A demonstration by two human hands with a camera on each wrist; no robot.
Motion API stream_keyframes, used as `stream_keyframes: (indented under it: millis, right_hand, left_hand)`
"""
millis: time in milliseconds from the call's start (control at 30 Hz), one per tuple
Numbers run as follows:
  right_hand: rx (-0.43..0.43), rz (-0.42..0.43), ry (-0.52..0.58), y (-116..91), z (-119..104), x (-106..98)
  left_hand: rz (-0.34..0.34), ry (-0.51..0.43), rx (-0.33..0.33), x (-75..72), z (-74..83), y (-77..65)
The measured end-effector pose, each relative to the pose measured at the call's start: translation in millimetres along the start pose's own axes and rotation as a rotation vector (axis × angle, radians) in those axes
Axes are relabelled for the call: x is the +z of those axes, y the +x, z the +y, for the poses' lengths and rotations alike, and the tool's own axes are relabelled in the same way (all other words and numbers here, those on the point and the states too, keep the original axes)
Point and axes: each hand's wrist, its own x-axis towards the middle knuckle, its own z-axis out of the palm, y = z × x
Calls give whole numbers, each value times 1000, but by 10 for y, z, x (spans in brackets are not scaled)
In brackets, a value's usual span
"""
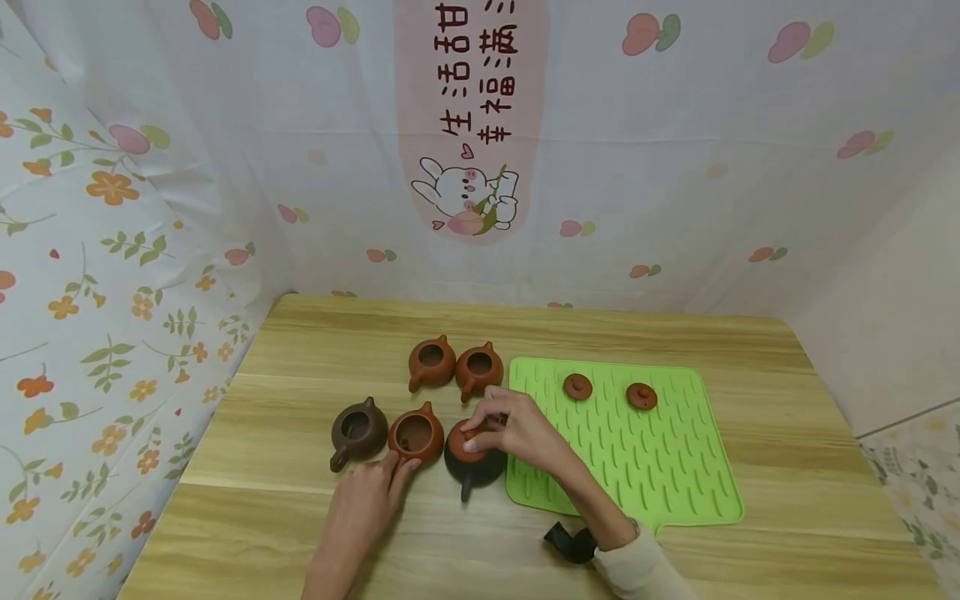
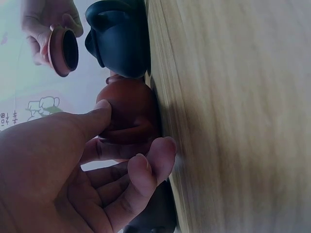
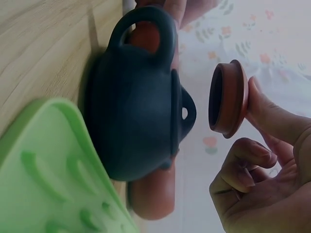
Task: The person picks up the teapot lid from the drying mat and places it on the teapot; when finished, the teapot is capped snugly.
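Note:
My right hand (image 1: 521, 429) pinches a round reddish-brown teapot lid (image 3: 228, 99) by its top. The lid is off in the air above a dark blue-black teapot (image 3: 131, 109), which wears its own lid with a pierced knob. Just left of that pot sits a lidless reddish-brown teapot (image 1: 435, 448) with a few dark specks inside. My left hand (image 1: 363, 500) holds this pot at its handle side, thumb against the body in the left wrist view. A lidless dark brown teapot (image 1: 375, 417) stands to its left.
Two more lidless reddish-brown teapots (image 1: 446, 367) stand farther back. A green ridged mat (image 1: 615, 450) at right carries two small reddish-brown lids (image 1: 577, 387). A black curved object (image 1: 573, 543) lies near my right sleeve. Patterned cloth hangs behind the wooden table (image 1: 255, 517).

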Motion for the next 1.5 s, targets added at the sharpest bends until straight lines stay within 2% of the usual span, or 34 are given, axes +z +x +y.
stream_keyframes:
  millis: [400,667,1200,1500]
  right_hand:
    - [-38,-27,-6,154,-37,150]
    - [-55,-33,-4,189,-38,176]
    - [-32,-37,-18,334,-57,296]
    - [-49,-49,-48,435,-92,366]
  left_hand:
    - [-22,3,-16,-11,7,8]
    - [-29,11,-14,-11,12,10]
    - [-17,14,-9,-28,20,8]
    - [-18,22,-11,-31,24,6]
